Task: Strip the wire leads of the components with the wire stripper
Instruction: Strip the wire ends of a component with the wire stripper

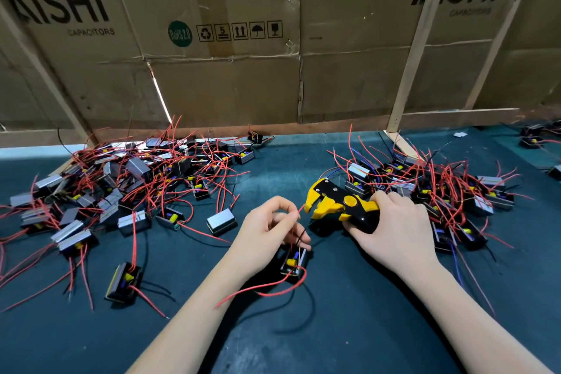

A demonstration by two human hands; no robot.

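My left hand [270,226] pinches a red wire lead [300,209] between thumb and forefinger, its tip pointing right toward the stripper's jaws. That lead belongs to a small black component [294,261] with a yellow part, lying under my left hand's lower fingers. A second red lead [264,285] and a black one trail from it over the mat. My right hand [391,222] grips the handles of a yellow and black wire stripper [337,203]. Its jaws gape open, a short gap from the wire tip.
A big heap of components with red leads [121,188] covers the left of the dark green mat [349,328]. Another heap [449,191] lies right of my right hand. A single grey block [221,222] lies left of my left hand. Cardboard sheets [230,70] wall off the back.
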